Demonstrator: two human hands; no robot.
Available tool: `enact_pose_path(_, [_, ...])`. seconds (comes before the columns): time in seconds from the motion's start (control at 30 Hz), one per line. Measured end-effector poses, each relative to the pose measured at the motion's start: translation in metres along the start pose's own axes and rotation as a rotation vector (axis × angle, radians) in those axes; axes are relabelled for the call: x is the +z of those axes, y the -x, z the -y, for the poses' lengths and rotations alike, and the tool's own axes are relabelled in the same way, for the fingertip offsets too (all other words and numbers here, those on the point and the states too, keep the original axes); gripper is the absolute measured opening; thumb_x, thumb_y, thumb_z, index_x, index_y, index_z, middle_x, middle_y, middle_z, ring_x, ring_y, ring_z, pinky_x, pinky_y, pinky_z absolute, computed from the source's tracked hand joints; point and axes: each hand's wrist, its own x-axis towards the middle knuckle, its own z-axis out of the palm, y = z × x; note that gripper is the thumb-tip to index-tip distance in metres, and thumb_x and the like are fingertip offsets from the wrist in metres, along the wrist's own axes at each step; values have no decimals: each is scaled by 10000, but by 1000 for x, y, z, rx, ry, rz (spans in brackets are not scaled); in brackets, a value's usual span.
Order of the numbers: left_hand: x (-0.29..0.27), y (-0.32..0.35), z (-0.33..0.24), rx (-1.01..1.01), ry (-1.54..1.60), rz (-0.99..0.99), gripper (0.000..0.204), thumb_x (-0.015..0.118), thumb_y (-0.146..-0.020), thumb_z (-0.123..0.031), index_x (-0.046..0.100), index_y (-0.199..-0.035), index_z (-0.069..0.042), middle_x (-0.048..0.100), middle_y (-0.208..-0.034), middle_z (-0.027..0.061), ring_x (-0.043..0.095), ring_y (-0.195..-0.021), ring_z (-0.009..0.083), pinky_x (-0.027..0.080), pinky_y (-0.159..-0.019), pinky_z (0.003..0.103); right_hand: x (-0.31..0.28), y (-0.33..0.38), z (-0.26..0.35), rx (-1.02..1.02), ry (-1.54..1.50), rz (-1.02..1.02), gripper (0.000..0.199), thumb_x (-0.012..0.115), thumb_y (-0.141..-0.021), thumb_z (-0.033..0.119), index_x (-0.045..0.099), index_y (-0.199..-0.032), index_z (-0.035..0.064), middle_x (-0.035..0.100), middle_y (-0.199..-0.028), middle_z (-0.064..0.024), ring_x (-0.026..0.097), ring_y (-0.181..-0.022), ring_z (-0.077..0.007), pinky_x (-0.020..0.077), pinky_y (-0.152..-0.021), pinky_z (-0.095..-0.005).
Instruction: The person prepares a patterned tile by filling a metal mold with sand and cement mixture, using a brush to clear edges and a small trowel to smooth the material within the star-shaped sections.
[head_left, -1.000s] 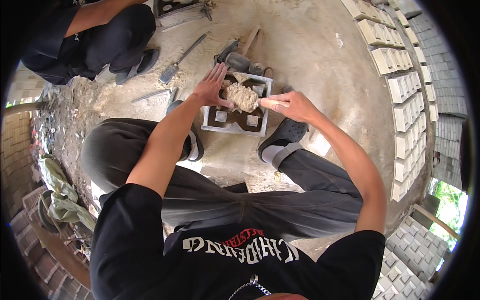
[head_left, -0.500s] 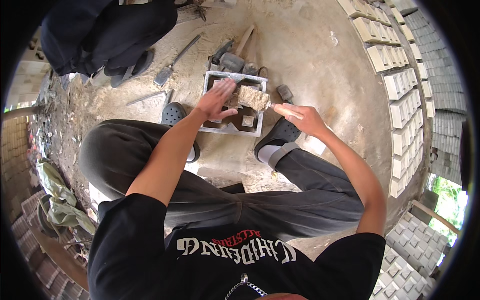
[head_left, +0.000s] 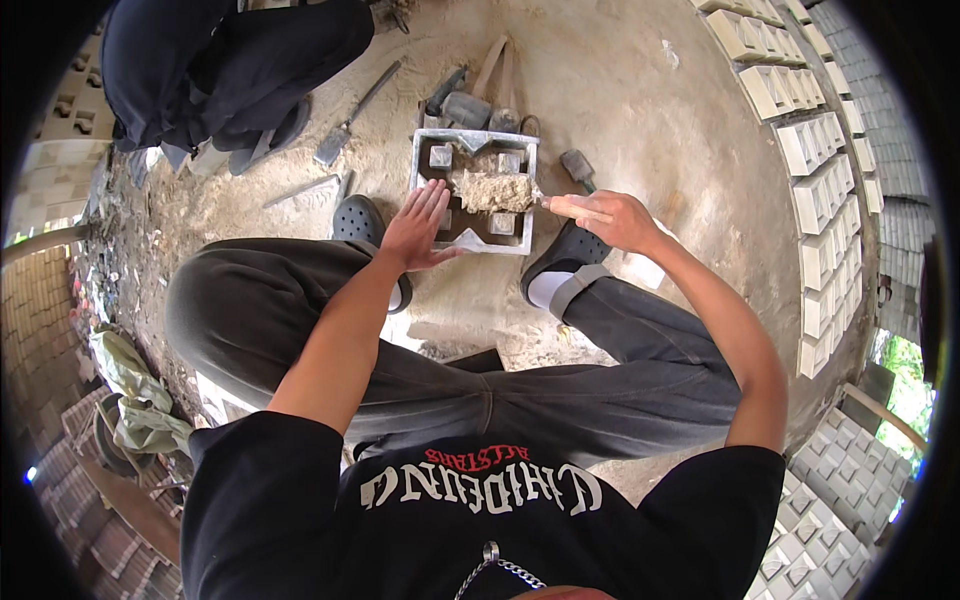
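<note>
A rectangular metal mould lies on the ground between my feet. Small square blocks stand in its corners, and pointed pieces jut in from its sides. My right hand is closed around the wooden handle of a trowel, to the right of the mould. A heap of damp, sandy mortar covers the trowel's blade, above the mould's middle. My left hand rests at the mould's near left edge, fingers stretched out and holding nothing. Part of the rim is hidden under it.
Mallets lie just beyond the mould, and another mallet is to its right. A flat-bladed tool is at the far left, near a person in dark clothes. Rows of pale cast blocks line the right side.
My left hand has drawn back from over the mould to its near left edge, uncovering more blocks. The loaded trowel has shifted slightly left within the mould's outline.
</note>
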Motion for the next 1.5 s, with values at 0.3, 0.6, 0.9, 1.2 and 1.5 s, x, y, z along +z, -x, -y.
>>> enact_pose_path(0.3, [-4, 2, -2, -87, -59, -21, 1237, 502, -757, -824, 145, -1494, 104, 112, -1596, 239, 66, -1500, 346, 59, -1224, 427, 12, 0, 7, -99, 117, 51, 428, 684, -866, 217, 633, -1288, 171, 655, -954, -92, 641, -827, -299, 525, -724, -385])
enact_pose_path(0.6, [10, -8, -26, -102, 2, -190, 1178, 472, -805, -792, 154, -1491, 112, 134, -1590, 251, 90, -1496, 357, 63, -1220, 448, -1, 3, 17, -82, 231, -57, 391, 656, -876, 239, 647, -1266, 214, 673, -971, -55, 663, -760, -272, 542, -646, -379])
enact_pose_path(0.9, [15, -41, -78, 494, 6, -25, 929, 531, -879, -635, 230, -1525, -39, 204, -1601, 139, 172, -1490, 273, 109, -1224, 413, -26, 8, -1, -78, 298, -198, 410, 676, -854, 198, 647, -1263, 207, 654, -877, -51, 651, -707, -258, 535, -600, -371])
enact_pose_path(1.2, [-3, -65, -12, 164, -51, -79, 976, 403, -896, -700, 168, -1536, -1, 166, -1609, 164, 102, -1503, 309, 76, -1220, 420, -35, 1, -17, 126, 121, -179, 406, 660, -874, 213, 637, -1272, 137, 693, -925, -122, 671, -791, -310, 539, -698, -387])
enact_pose_path(1.5, [9, -60, -20, 361, 115, 62, 935, 420, -896, -695, 207, -1538, -50, 170, -1619, 117, 110, -1507, 242, 34, -1226, 425, 6, -88, -68, 463, -235, -332, 466, 658, -879, 319, 635, -1264, 58, 692, -1094, -217, 686, -984, -328, 520, -848, -348])
